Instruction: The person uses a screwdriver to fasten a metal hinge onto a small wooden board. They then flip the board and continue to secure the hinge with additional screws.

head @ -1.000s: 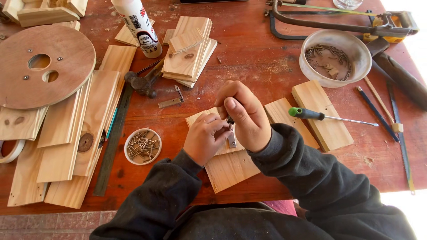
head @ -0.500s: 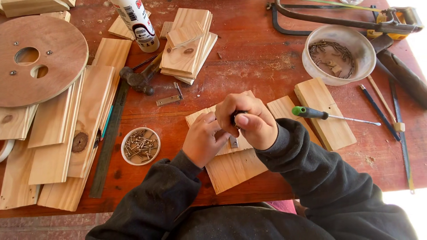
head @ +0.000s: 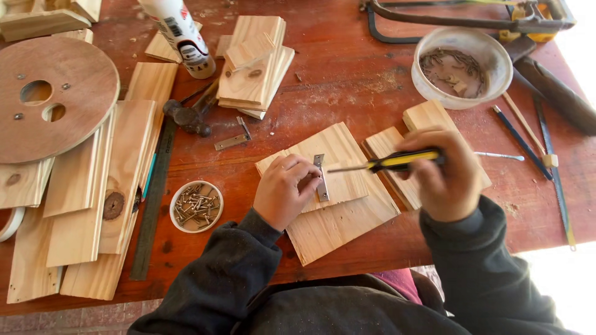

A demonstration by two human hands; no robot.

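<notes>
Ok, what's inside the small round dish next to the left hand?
The small round dish holds a loose heap of short metal screws. They cover most of its floor, so anything lying beneath the heap cannot be seen. The left hand rests apart from it, on a wooden board.

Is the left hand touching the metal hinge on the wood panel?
Touching. The head view shows the left hand with fingertips pressed against the metal hinge, pinning it on the wood panel.

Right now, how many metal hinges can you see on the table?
2. One hinge lies on the small wooden board under the left hand. A spare hinge rests on the bare table beside the hammer. Others may hide under wood.
</notes>
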